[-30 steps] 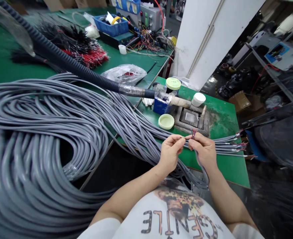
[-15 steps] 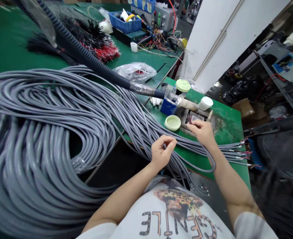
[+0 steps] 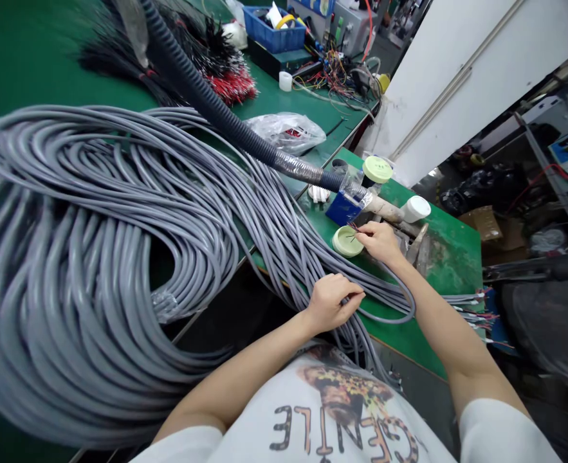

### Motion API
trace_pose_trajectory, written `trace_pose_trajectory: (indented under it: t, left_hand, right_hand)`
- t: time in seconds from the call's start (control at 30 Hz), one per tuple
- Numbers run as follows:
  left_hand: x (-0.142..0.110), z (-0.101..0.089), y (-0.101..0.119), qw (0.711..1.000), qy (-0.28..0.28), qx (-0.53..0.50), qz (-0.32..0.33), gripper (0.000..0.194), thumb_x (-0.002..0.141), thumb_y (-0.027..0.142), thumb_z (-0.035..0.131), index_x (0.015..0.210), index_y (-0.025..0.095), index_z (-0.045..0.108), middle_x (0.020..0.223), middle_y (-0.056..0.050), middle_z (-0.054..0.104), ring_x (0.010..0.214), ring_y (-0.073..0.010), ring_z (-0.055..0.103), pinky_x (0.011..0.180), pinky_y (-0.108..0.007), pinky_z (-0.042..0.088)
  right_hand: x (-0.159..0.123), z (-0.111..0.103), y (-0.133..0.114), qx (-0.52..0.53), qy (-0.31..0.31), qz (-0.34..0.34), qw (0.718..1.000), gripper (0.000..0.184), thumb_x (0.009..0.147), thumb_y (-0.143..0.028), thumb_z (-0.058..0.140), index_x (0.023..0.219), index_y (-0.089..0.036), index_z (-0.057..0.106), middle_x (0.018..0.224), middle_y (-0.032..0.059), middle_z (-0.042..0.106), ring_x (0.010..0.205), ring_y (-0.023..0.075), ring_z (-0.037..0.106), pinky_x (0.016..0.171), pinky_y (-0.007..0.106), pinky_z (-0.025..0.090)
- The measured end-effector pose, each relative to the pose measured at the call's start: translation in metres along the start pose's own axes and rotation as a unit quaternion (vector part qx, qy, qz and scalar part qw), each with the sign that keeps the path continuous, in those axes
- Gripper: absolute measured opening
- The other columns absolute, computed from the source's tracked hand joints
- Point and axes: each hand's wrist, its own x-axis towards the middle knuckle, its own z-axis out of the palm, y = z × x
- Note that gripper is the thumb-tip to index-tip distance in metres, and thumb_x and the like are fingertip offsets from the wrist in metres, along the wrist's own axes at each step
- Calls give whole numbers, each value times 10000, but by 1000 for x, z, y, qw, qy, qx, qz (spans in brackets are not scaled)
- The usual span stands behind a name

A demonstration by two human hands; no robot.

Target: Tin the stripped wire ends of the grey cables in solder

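Observation:
My right hand [image 3: 379,243] is closed around the end of a grey cable [image 3: 413,301], which loops back beneath my wrist. Thin dark wires [image 3: 354,228] stick out past its fingertips, over a shallow pale-green dish [image 3: 346,242]; I cannot tell whether they touch what is inside. Lower and to the left, my left hand [image 3: 332,301] is closed, thumb against curled fingers, just above the bundle of grey cables [image 3: 284,225]. Whatever may be in it is hidden.
A big coil of grey cable [image 3: 71,257] covers the left side. A ribbed hose [image 3: 206,96] crosses overhead to a nozzle by a blue box [image 3: 344,207]. A green-lidded jar [image 3: 377,169] and a white cup [image 3: 415,209] stand behind my right hand. Stripped cable ends [image 3: 479,315] lie at right.
My right hand has brought the wire ends left from the dark metal block to the pale-green dish. My left hand has turned palm-down. The whole view has shifted slightly.

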Motion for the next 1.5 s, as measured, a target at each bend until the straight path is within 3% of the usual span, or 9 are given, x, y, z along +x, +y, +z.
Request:
trace_pose_trajectory:
  t: [0.3,0.47,0.57,0.7,0.8,0.93,1.33,1.5]
  left_hand:
    - [1,-1,0,1000,-5,-3,4,57,844,203,585,809,186,626,622,-9,638,576,-129,548,589,-280,376]
    - [0,-1,-1,1000,-11,-11,-9,74,850,215,572,815,193,634,638,-18,651,582,-133,555,600,-287,381]
    - [-2,-1,-2,1000,-9,-20,-14,58,844,210,583,826,194,636,647,-17,654,586,-131,555,602,-289,378]
    - [-4,0,-3,1000,-11,-20,-13,33,832,196,603,845,195,634,666,-16,665,594,-130,556,607,-291,373]
    - [-5,0,-3,1000,-15,-20,-9,36,825,182,611,849,192,636,674,-18,672,600,-131,562,615,-289,376]
    - [-4,-1,-2,1000,-17,-10,-10,37,828,181,608,844,195,638,666,-15,670,595,-130,556,614,-288,375]
    - [-4,0,-3,1000,-16,-5,-3,43,827,184,603,852,198,634,663,-14,672,587,-130,565,606,-295,375]
    - [-4,0,-3,1000,-19,-5,-1,43,819,175,612,854,194,630,662,-15,669,590,-133,559,607,-295,375]
  right_hand:
    - [4,7,3,-42,-8,-27,999,227,752,-218,543,740,-178,766,650,28,589,627,148,509,596,285,350]
    - [-7,-12,7,-17,40,-29,999,204,784,-250,563,729,-184,748,665,27,609,650,154,525,611,286,373]
    - [-23,-31,26,-1,107,-7,994,211,798,-304,584,729,-181,741,661,22,609,630,148,528,597,284,375]
    - [-43,-43,69,-34,173,67,982,247,777,-328,583,767,-148,752,676,38,630,611,147,542,585,283,379]
    - [-49,-41,98,-69,182,103,975,275,763,-323,559,758,-132,757,663,52,634,620,160,553,589,287,379]
    - [-48,-34,116,-96,177,125,971,278,754,-319,539,725,-149,758,663,57,635,634,171,548,599,290,372]
    - [-45,-26,127,-117,153,152,969,261,729,-313,543,734,-166,759,702,78,672,699,199,576,640,295,391]
    - [-51,-36,109,-86,155,132,975,260,754,-326,554,720,-158,749,683,57,649,660,178,574,625,290,397]
